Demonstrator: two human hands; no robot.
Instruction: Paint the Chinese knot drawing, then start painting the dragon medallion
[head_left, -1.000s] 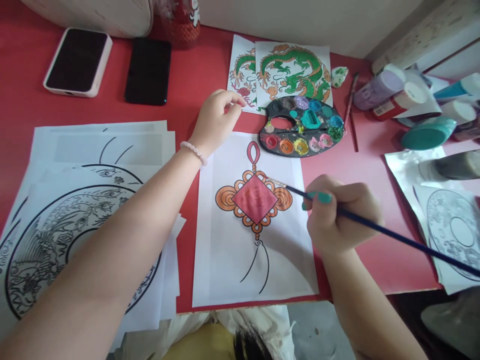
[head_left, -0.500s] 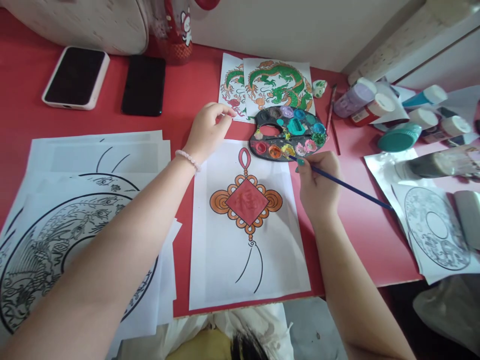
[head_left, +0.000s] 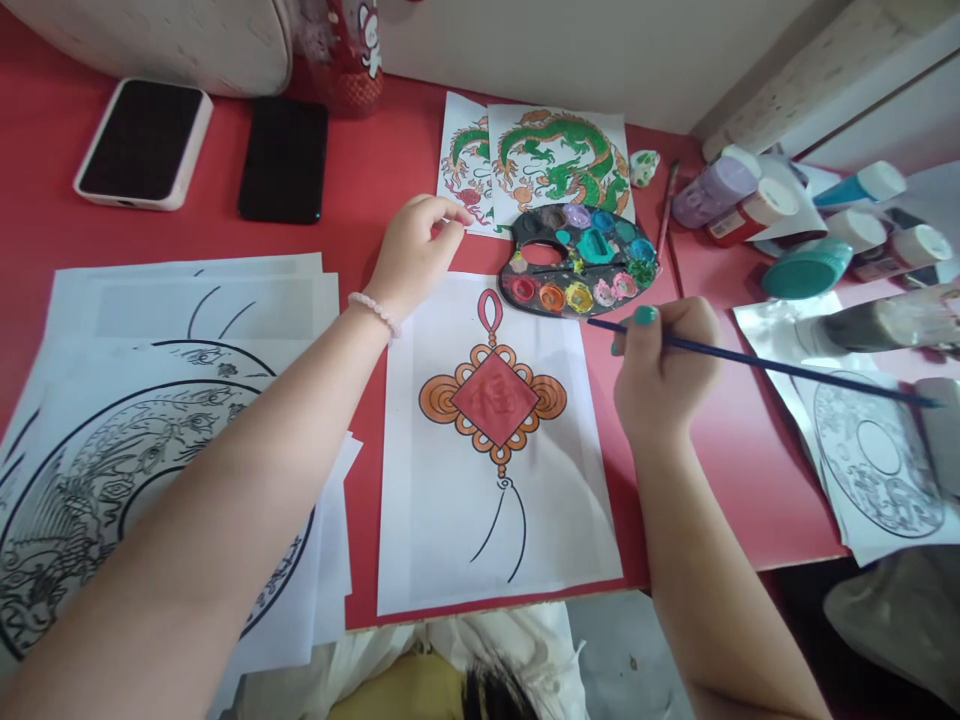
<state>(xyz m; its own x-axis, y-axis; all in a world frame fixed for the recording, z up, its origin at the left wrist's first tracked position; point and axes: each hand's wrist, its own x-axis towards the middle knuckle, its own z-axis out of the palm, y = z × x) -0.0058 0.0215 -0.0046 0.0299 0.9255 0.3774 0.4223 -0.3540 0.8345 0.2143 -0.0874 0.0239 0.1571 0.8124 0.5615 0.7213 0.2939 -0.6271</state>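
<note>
My right hand (head_left: 667,370) grips a dark blue paintbrush (head_left: 795,368) between thumb and fingers, its tip just below the lower edge of the paint palette (head_left: 544,285). The black palette has wells of red, orange, yellow, pink, teal and other colours. In front of me lies a paper with a knot ornament drawing (head_left: 495,400), its diamond and loop red and its side loops orange; the two tail lines are bare outlines. My left hand (head_left: 420,250) rests at the paper's top edge, holding nothing visible, fingers loosely curved with a gap at the thumb.
Dragon pictures (head_left: 559,160) lie behind the palette. Black-and-white drawings (head_left: 180,450) are stacked at left, below two phones (head_left: 285,160). Several paint bottles (head_left: 716,185) stand and lie at right, near a round-patterned sheet (head_left: 874,455) and a thin red brush (head_left: 666,215).
My right hand has drawn the brush back from the yellow well to the right and tilted it flatter. My left hand stays in place; the view has shifted slightly.
</note>
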